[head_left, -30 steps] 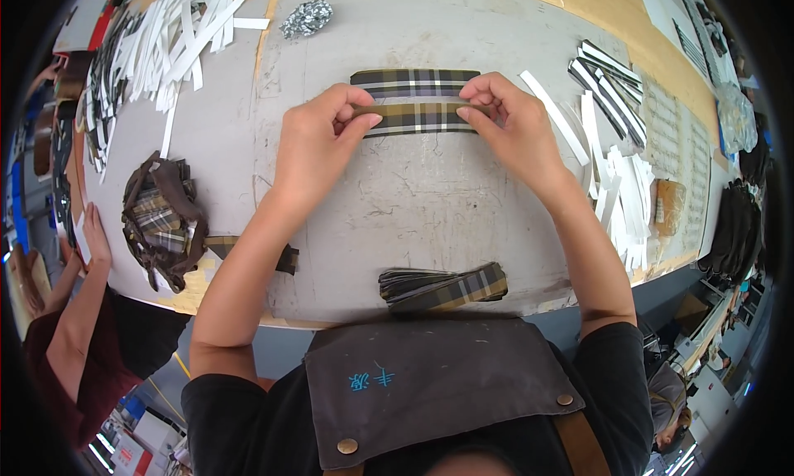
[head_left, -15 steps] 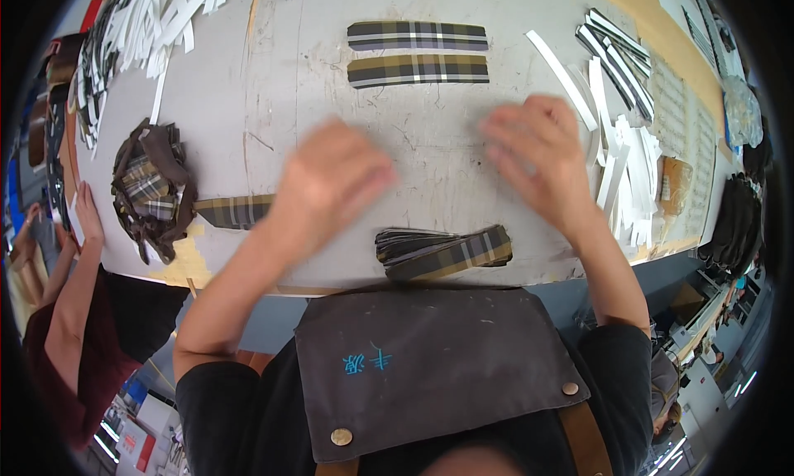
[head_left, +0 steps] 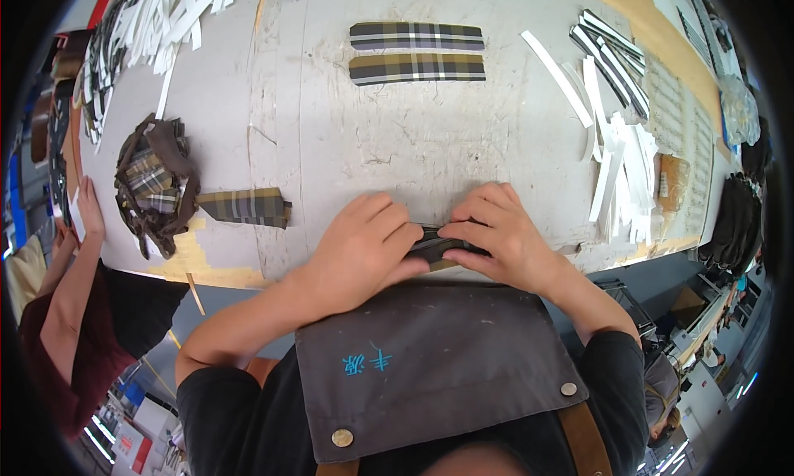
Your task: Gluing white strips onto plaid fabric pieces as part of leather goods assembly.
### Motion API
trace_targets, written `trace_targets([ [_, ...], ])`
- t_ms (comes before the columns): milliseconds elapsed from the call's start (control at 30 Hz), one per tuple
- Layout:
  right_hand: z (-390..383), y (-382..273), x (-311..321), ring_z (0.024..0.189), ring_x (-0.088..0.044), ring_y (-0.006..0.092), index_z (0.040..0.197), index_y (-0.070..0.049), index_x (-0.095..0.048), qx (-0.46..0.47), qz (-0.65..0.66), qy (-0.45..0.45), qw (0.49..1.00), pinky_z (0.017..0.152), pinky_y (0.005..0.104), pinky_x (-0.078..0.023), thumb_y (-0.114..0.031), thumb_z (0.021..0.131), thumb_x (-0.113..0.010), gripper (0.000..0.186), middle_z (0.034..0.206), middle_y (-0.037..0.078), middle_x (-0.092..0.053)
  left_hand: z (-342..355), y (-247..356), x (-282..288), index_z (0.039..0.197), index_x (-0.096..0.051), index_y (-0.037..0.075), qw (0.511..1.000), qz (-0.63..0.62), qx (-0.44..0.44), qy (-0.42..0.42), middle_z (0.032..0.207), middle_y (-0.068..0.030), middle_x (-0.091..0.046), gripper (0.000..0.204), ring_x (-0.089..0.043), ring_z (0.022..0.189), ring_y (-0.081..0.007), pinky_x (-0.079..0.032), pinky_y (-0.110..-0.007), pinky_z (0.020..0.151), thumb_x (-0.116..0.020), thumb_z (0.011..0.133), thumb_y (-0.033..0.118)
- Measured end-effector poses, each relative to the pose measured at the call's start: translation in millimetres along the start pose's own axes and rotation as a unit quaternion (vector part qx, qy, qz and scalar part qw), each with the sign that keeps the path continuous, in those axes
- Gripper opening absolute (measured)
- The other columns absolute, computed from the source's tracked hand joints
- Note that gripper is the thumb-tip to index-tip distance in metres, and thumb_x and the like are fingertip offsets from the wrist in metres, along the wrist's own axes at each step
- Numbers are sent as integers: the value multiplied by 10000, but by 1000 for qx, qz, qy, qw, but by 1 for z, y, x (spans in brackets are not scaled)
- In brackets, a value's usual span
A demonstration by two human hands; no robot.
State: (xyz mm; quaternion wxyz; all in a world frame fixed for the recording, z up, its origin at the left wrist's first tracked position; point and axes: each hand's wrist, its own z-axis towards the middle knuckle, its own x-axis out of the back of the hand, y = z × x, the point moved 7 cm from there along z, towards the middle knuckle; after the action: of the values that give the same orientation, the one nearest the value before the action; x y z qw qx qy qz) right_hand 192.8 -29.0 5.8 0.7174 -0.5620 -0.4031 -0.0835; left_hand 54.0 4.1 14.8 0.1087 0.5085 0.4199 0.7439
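Note:
Near the table's front edge, my left hand (head_left: 364, 248) and my right hand (head_left: 504, 240) are closed on a small stack of plaid fabric strips (head_left: 435, 248). Left fingers and thumb grip one end, right fingers and thumb the other. Much of the stack is hidden beneath them. Farther back, two plaid strips lie flat and parallel: an upper strip (head_left: 416, 36) and a lower strip (head_left: 416, 68), in olive, grey and white. Left of my hands lies another plaid piece (head_left: 244, 206), beside a dark bundle of plaid pieces tied round with brown fabric (head_left: 157, 182).
White strips (head_left: 622, 174) are heaped at the right, near black-and-white strips (head_left: 610, 61) and a tan taped block (head_left: 674, 182). More white strips (head_left: 178, 21) pile up at the far left. Another person's hand (head_left: 89, 209) rests on the table's left edge.
Both hands have come down and inward from above the table and taken hold of the plaid stack near the front edge. The two strips farther back stay where they were.

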Motion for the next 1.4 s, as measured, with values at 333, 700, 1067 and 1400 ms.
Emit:
trace_targets([
  [333, -3, -3, 1, 997, -520, 243, 993, -98, -676, -6, -2, 5, 1000, 864, 385, -388, -137, 669, -803, 351, 989, 26, -580, -4, -5, -10, 764, -634, 34, 999, -14, -9, -36, 743, -72, -510, 205, -509, 722, -254, -460, -368, 664, -786, 678, 140],
  [700, 34, 66, 40, 646, -583, 187, 940, -26, -665, -246, 162, 149, 944, 582, 296, -476, -41, 804, -728, 150, 846, 89, -675, 25, -69, 39, 974, -659, 12, 956, -115, 206, 175, 817, -80, -656, 118, -572, 665, -101, -445, -273, 565, -686, 865, 49],
  [1067, 58, 42, 47, 1030, -545, 242, 955, -86, -712, -1, -274, 197, 941, 857, 390, -408, -72, 734, -736, 223, 1033, 5, -665, 42, -66, 49, 937, -702, 43, 936, 227, -33, 267, 903, -66, -674, 244, -626, 812, -225, -485, -348, 674, -736, 698, 7],
  [1400, 2, 10, 23, 1033, -538, 244, 1021, -121, -712, 14, -61, 71, 996, 883, 386, -383, -180, 694, -803, 344, 1043, -2, -630, -2, -5, 9, 797, -644, 47, 999, 44, -5, 24, 850, -54, -549, 204, -534, 853, -233, -385, -363, 756, -759, 709, 191],
])
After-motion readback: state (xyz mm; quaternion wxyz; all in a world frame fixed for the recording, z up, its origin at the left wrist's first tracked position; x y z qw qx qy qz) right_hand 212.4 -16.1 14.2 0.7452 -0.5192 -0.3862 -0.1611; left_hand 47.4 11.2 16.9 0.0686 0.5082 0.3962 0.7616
